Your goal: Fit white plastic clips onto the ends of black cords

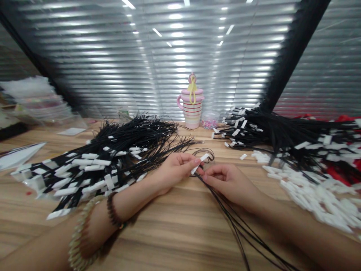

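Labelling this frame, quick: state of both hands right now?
Left hand: closed, pinching a white piece.
Right hand: fingertips closed beside the black cords; can't tell if gripping them.

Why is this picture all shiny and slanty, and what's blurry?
Head view: bright glare streaks on the blinds; in the same head view, a dark post slants, perhaps from a wide lens; also in the head view, the right forearm looks soft, and shadow lies beneath the left forearm.

At lower centre, bare wood (pixel 169 233) lies open between the forearms. Cord heaps (pixel 132 139) block the left; black bundles (pixel 282 128) and white pieces (pixel 316 192) crowd the right.
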A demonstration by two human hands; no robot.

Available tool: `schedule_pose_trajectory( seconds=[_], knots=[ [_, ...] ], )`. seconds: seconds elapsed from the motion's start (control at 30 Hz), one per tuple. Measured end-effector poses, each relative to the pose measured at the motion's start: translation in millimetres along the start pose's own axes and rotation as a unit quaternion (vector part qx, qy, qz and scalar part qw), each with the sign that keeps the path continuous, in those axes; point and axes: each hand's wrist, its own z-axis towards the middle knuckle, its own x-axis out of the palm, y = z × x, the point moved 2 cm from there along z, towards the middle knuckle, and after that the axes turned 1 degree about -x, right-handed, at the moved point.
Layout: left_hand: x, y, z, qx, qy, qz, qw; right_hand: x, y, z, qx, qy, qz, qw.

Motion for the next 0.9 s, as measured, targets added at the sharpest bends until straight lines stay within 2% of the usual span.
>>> schedule_pose_trajectory(
  seconds=[0.27,0.43,0.53,0.73,0.9],
  knots=[
    [1.7,-1.5,-1.7,0.005,0.001,0.002,1.000,0.0,0.0,0.7,0.005,-0.001,-0.022,1.000],
    [2.6,-1.0,-0.7,0.004,0.008,0.006,1.000,0.5,0.5,-1.3,-0.043,-0.034,-0.142,0.988],
    [3.6,-2.4,-0.9,0.005,0.006,0.023,1.000,1.9,1.5,-3.1,-0.066,-0.060,-0.177,0.980],
    [3.6,-1.7,-0.7,0.009,-0.005,0.039,0.999,2.9,0.1,-3.0,-0.055,-0.068,-0.136,0.987],
    [2.3,0.6,0.4,0.010,-0.017,0.043,0.999,-1.5,1.5,0.3,0.009,-0.067,-0.055,0.996]
  ],
)
